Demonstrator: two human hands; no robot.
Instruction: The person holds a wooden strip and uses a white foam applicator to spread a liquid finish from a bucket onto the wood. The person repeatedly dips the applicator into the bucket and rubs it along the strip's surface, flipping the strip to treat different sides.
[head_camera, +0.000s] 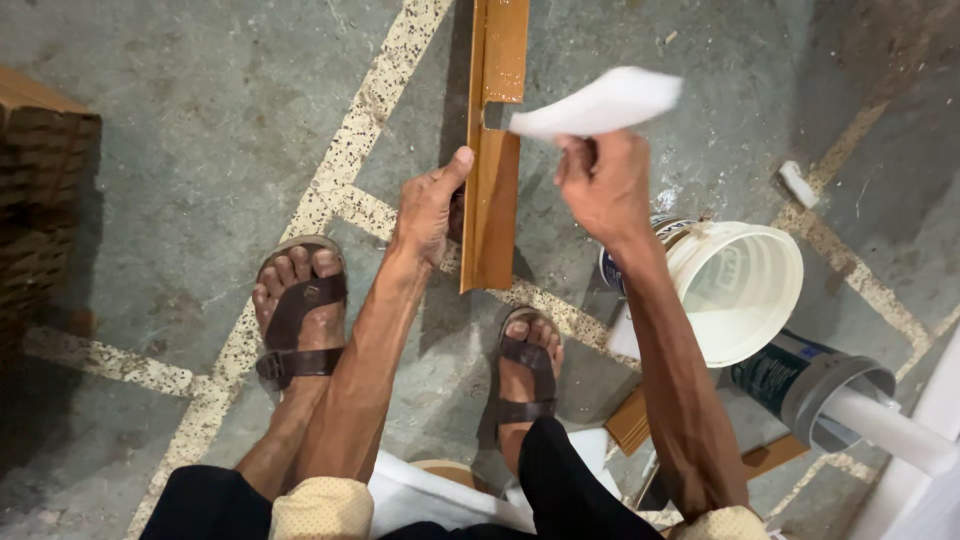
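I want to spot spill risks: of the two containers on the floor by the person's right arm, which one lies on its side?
The dark container with the grey rim, lower right, lies on its side. The white bucket beside the right hand's forearm shows its open mouth to the camera.

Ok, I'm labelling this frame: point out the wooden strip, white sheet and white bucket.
wooden strip (492, 215): head view, lower face.
white sheet (600, 103): head view, middle.
white bucket (775, 300): head view, right rim.

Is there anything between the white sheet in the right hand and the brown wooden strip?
Nothing visible. The right hand holds the white sheet right at the wooden strip, which the left hand grips from the side.
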